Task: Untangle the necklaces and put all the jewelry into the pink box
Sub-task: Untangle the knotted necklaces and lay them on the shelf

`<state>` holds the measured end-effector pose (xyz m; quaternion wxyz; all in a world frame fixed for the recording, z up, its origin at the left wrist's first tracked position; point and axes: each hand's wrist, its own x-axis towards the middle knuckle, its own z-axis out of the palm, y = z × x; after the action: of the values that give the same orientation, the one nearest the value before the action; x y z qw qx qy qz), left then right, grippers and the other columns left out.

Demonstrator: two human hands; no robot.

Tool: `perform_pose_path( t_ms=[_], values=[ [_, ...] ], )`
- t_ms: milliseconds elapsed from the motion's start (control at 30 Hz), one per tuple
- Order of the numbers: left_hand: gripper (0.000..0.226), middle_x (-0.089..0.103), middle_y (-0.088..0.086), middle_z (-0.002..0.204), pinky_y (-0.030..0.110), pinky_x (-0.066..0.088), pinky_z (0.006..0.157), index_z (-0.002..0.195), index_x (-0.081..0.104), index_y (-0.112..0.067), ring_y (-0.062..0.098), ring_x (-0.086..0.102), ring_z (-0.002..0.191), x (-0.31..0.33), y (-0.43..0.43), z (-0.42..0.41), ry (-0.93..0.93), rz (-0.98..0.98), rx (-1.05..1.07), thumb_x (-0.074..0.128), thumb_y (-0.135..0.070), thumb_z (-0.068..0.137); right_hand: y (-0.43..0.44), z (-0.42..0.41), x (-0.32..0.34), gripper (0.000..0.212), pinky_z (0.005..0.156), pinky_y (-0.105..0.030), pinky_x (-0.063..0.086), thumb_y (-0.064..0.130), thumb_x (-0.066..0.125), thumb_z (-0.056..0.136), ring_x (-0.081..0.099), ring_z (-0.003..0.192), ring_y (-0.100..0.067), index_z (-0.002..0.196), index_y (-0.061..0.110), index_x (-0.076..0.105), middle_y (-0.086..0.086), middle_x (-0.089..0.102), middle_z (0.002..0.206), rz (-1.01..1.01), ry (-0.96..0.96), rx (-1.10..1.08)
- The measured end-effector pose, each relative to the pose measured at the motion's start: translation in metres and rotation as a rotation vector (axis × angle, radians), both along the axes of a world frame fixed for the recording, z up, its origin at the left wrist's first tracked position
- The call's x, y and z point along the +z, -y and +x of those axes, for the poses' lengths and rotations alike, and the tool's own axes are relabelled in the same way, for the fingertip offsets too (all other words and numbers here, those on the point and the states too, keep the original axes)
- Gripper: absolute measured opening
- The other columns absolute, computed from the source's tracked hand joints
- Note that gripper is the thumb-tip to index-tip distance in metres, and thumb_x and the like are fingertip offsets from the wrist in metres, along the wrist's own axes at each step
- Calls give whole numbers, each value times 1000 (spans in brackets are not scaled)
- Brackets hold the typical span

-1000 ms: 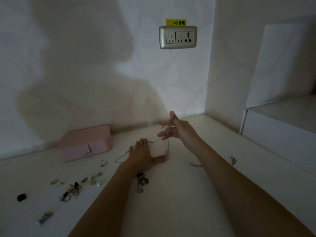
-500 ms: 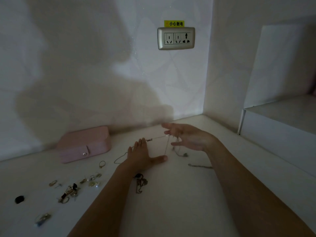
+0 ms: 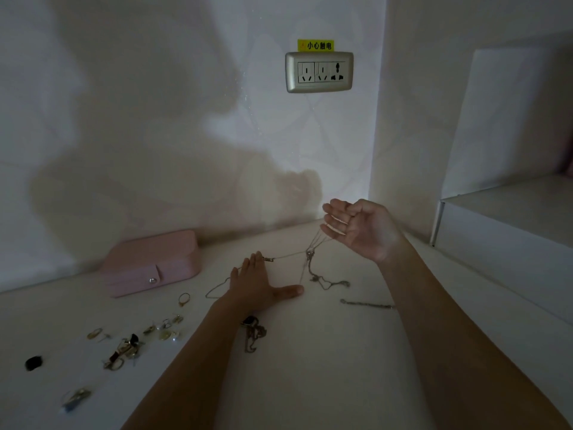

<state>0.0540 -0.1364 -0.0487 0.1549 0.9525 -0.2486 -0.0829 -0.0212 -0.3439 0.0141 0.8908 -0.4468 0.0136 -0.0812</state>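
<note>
My left hand (image 3: 257,283) lies flat on the white surface, fingers together, pressing down on a thin necklace chain (image 3: 217,288). My right hand (image 3: 359,229) is raised palm-up to the right, with fine chains hooked over its fingers. The chains run down to a knot of tangled necklaces (image 3: 310,254), and a loose loop (image 3: 328,282) trails onto the surface. The pink box (image 3: 152,263) sits shut against the wall at the left. A dark pendant necklace (image 3: 252,332) lies by my left wrist.
Several rings and earrings (image 3: 130,346) are scattered at the lower left, with a gold ring (image 3: 183,298) near the box and a small black piece (image 3: 33,363) far left. A short bracelet chain (image 3: 366,303) lies by my right forearm. A raised white ledge (image 3: 508,243) stands on the right.
My right hand has lifted up and to the right and turned palm-up, drawing the chains taut from the knot. My left hand has stayed flat on the chain.
</note>
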Motion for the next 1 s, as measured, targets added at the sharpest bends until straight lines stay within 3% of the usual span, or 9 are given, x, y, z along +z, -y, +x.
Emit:
perform_pose_path(
  t_ms=[133,267,367,433,500,600,733,867,1000],
  values=[
    [124,-3,10,160,44,1,119,150,-9,-7,23,0,147,-1,0,1,-3,-18,-13,56,-76,70,21,-11,2,33,65,-25,58,5,46,77,68,65,-12,87,5,77,-8,72,81,-44,-22,27],
    [130,-6,11,160,44,-2,119,149,-16,-11,25,-3,147,1,-2,0,-21,-109,-24,65,-71,67,17,-11,-4,36,50,-18,49,4,45,96,49,47,-5,127,18,56,-11,72,92,-457,-115,95],
    [136,-9,13,159,43,-2,118,148,-19,-12,28,-6,147,4,-2,3,-29,-143,-21,70,-68,63,-2,-1,-10,55,69,-21,55,15,64,86,68,77,-14,136,29,45,-8,70,110,-577,-77,103],
    [136,-11,13,159,44,-3,118,149,-19,-14,29,-8,146,3,-4,6,-52,-130,-25,69,-70,62,-10,5,-14,72,96,-28,51,20,70,73,63,110,-21,139,19,41,-5,65,118,-557,-64,132],
    [132,-12,14,159,45,-4,118,150,-15,-15,31,-10,146,0,-5,7,-48,-67,-36,65,-74,63,-12,8,-17,63,102,-31,44,23,74,69,61,111,-22,126,9,52,-7,63,116,-541,-73,103],
    [119,-8,14,159,44,-4,118,151,-8,-12,31,-7,146,-4,-4,9,-26,-16,-19,51,-77,71,-7,10,-17,39,88,-31,54,30,74,78,68,98,-24,107,8,60,-12,66,107,-411,-42,-59],
    [92,-5,12,160,48,-2,117,151,-3,-5,31,-5,147,-7,-16,20,48,25,164,28,-67,90,11,9,-12,69,84,-33,57,40,84,62,66,109,-26,118,9,58,-11,68,118,-116,103,-37],
    [101,19,19,155,41,21,115,148,13,2,35,18,142,-4,-37,34,37,-111,295,53,-64,84,22,3,-11,36,79,-40,59,7,56,79,69,100,-27,114,10,56,-16,70,111,194,142,-47],
    [79,44,16,142,37,37,103,138,42,-2,31,43,129,12,-44,35,63,-206,330,73,-44,79,27,2,-15,26,65,-32,60,5,40,90,73,77,-22,109,7,58,-14,73,90,157,-16,-112]
  ],
)
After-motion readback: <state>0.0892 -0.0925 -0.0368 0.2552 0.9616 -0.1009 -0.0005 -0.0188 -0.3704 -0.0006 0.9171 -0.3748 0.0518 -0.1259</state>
